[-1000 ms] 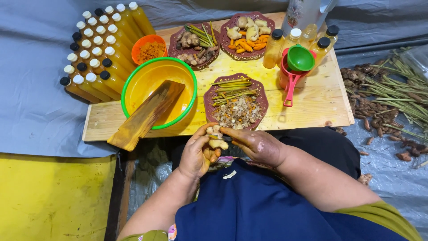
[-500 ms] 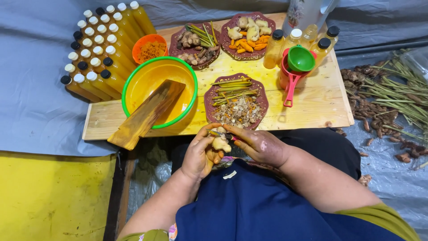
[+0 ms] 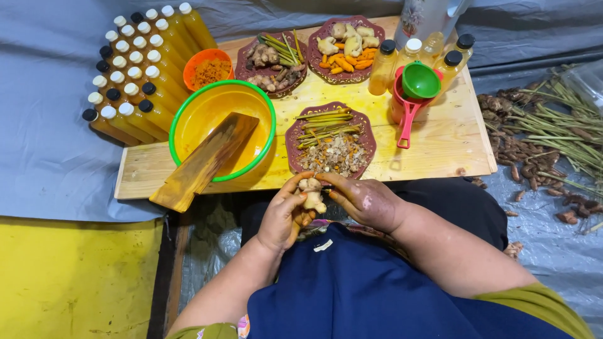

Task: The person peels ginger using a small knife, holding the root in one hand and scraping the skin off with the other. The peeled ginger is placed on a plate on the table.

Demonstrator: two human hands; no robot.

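Observation:
My left hand (image 3: 282,216) grips a knobbly piece of ginger root (image 3: 311,193) just below the near edge of the wooden table (image 3: 440,141). My right hand (image 3: 363,199) meets it from the right, fingertips pressed to the root; a thin blade may lie between the fingers, too small to tell. Directly above the hands stands a dark red plate (image 3: 292,139) with lemongrass strips and chopped peelings. A yellow bowl with a green rim (image 3: 213,110) sits to the left, a wooden grater board (image 3: 204,160) lying across it.
Rows of capped bottles of yellow liquid (image 3: 141,69) lie at the table's left. Two more red plates of roots (image 3: 270,59) (image 3: 345,50), an orange bowl of powder (image 3: 207,70), a red jug with a green funnel (image 3: 418,81) and bottles stand behind. Roots and stalks (image 3: 540,132) lie right.
Both hands have risen slightly toward the table edge with the ginger, and the root has turned a little in my left hand.

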